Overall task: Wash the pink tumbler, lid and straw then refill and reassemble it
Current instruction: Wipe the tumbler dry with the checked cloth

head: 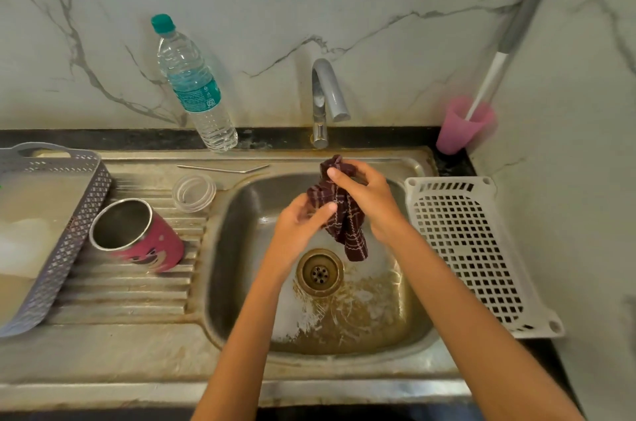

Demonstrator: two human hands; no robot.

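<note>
The pink tumbler (pixel 137 235) lies on its side on the ribbed drainboard, its steel mouth facing up-left. Its clear lid (pixel 193 192) rests behind it, and the metal straw (pixel 223 168) lies flat along the sink's back ledge. Over the sink basin (pixel 395 324), my right hand (pixel 364 191) grips the top of a dark maroon checked cloth (pixel 347 227). My left hand (pixel 303 224) holds the cloth's lower left part. The cloth's tail hangs down above the drain (pixel 320 271).
A water bottle (pixel 192 86) with a teal cap leans against the marble wall. The tap (pixel 327 100) stands behind the basin. A grey basket (pixel 58 241) sits at left, a white perforated tray (pixel 475 248) at right, a pink cup (pixel 464 126) with a brush in the corner.
</note>
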